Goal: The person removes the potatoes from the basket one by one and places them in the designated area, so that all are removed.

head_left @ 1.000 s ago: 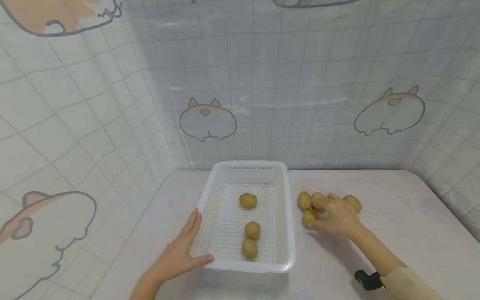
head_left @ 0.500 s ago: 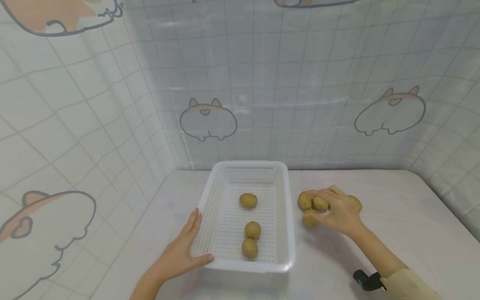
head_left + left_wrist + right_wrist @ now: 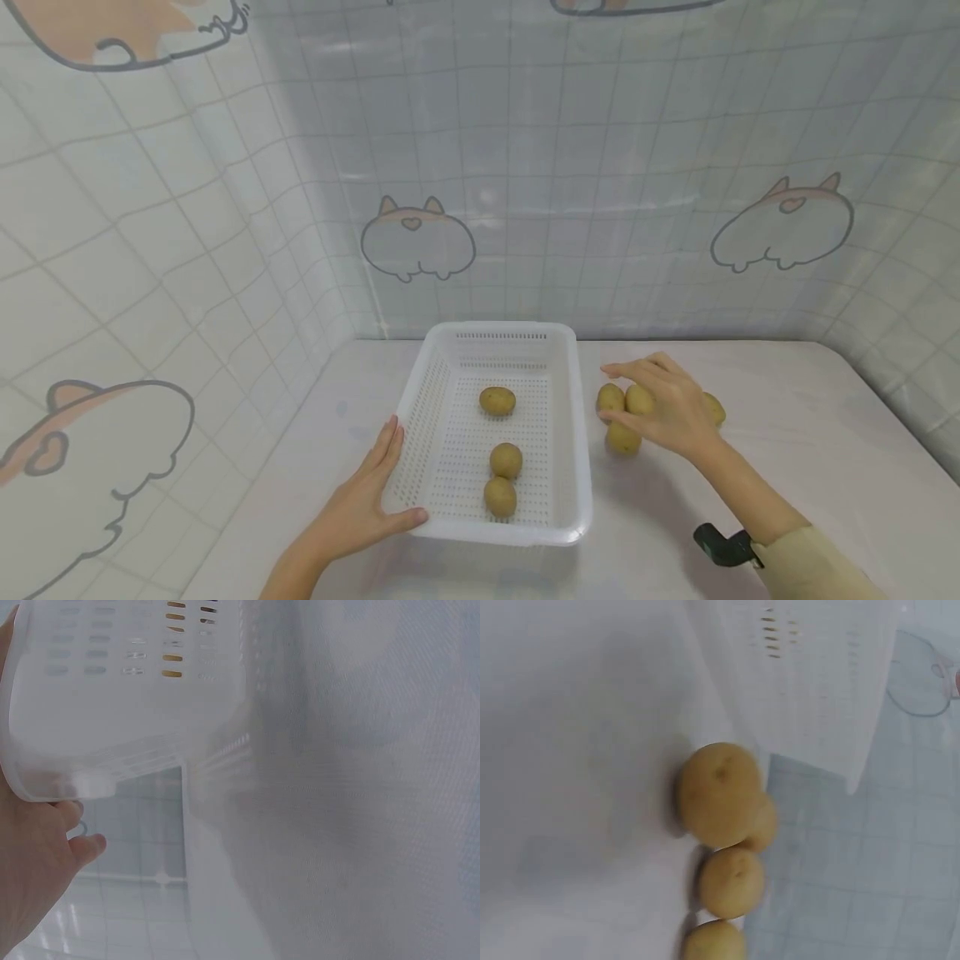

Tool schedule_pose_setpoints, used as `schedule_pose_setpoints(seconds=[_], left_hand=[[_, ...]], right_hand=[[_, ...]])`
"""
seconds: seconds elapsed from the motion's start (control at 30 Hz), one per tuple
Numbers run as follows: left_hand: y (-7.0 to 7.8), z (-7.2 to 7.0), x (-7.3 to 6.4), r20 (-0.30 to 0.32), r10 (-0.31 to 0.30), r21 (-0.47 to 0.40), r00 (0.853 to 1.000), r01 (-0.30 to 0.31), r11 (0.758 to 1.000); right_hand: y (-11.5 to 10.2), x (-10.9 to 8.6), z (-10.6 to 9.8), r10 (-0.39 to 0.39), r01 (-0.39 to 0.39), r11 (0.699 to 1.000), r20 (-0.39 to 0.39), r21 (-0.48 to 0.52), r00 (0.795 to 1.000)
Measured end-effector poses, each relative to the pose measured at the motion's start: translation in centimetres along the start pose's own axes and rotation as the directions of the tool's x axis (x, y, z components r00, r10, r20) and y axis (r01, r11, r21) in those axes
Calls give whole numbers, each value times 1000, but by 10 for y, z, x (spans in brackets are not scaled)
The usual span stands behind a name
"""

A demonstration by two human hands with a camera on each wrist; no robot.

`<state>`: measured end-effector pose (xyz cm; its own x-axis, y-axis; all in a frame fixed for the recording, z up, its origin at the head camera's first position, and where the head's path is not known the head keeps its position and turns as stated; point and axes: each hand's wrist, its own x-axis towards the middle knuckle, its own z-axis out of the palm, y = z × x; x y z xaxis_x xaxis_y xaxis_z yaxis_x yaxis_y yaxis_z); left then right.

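Note:
A white perforated plastic basket [image 3: 583,467] stands on the table with three potatoes inside, one of them a potato [image 3: 497,402] toward the back. My left hand [image 3: 358,507] rests against the basket's front left corner, fingers straight along the outer wall and thumb over the front rim. To the right of the basket, my right hand [image 3: 663,404] hovers over a cluster of potatoes, thumb and fingers spread apart. Below it show a left potato [image 3: 611,398], a middle potato [image 3: 640,400] and a front potato [image 3: 623,439]. The right wrist view shows a potato [image 3: 720,795] beside the basket.
Another potato [image 3: 714,408] lies right of the right hand, partly hidden by it. A black device [image 3: 723,546] sits at the right wrist by the sleeve. The white table [image 3: 810,450] is enclosed by a tile-patterned curtain [image 3: 585,233] behind and at the sides.
My right hand has lifted from among the potatoes, its fingers spreading wider and its fingertips moving back and left. The left hand and the basket have stayed put.

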<state>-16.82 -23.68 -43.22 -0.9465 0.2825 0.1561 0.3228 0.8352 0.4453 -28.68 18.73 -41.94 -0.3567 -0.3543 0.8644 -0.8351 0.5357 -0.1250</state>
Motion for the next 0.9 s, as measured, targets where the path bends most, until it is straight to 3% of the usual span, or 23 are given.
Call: schedule_pose_setpoints(seconds=[0.53,0.9], left_hand=[[1,0,-1,4,-4,-2,1000,4,1000],[-1,1,-1,11,-9,-18,1000,9,1000]], right_hand=[[-16,40,4,-97,97,995,18,5,995],[-36,65,16,-90,86,995,70,55,993]])
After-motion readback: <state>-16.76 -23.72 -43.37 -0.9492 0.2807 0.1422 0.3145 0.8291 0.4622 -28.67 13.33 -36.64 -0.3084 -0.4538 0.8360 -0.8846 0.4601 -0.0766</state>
